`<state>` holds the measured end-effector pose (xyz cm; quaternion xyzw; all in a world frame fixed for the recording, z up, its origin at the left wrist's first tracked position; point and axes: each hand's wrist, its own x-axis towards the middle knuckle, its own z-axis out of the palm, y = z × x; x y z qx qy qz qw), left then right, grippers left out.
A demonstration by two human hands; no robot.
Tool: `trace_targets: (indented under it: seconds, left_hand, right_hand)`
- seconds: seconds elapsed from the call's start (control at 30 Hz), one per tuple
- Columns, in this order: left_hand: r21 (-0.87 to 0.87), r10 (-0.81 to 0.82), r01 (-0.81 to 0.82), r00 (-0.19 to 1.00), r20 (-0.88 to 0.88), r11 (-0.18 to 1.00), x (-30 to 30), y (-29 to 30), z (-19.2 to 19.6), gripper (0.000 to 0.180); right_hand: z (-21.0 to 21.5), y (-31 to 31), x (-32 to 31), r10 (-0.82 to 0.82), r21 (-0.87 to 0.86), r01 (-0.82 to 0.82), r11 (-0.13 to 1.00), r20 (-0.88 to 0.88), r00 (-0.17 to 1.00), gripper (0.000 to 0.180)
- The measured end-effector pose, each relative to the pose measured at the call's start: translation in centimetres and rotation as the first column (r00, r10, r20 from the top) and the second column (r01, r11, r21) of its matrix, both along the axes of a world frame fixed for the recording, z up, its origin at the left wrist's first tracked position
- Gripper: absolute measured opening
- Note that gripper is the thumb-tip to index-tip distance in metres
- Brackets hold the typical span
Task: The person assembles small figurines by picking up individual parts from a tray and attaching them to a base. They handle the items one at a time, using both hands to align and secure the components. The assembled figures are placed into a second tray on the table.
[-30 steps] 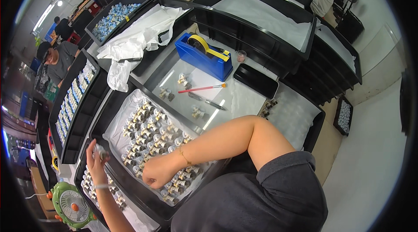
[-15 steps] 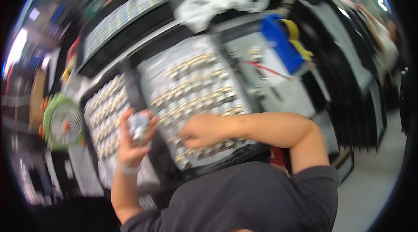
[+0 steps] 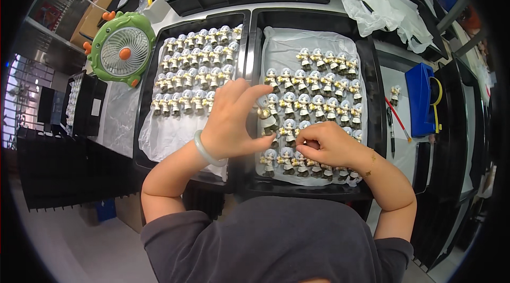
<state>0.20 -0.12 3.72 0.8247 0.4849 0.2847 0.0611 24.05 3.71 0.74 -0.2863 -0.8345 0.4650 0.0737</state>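
Near fisheye view from the head, down at the hands (image 3: 229, 119)

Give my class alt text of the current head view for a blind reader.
A person's left hand pinches a figurine over the right of two black trays holding rows of similar figurines. The right hand, curled, is over that tray; a green fan stands left.

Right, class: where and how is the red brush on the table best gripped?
The red brush is probably best pinched at mid-handle, from above and slightly to its right: the handle is slim and straight, lying slantwise, with the pen close along its left.
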Motion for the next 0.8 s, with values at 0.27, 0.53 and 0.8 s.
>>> trace_targets:
  seconds: [0.27,0.53,0.8]
  left_hand:
    - [0.031,-0.003,0.004,1.0,-0.007,1.0,-0.5,0.7,0.4,0.066]
    - [-0.133,0.364,-0.354,0.93,0.053,0.926,-11.1,2.0,0.2,0.063]
    - [-0.189,0.039,-0.068,0.987,-0.156,0.98,-11.3,1.7,-7.6,0.074]
  right_hand:
    - [-0.5,0.2,0.4,-0.005,0.043,0.005,0.999,-0.003,1.0,0.014]
    - [6.7,-1.7,12.9,-0.204,0.547,0.835,0.063,-0.812,0.547,0.035]
    - [1.6,-7.1,38.5,-0.966,0.93,0.312,-0.191,-0.121,-0.23,0.053]
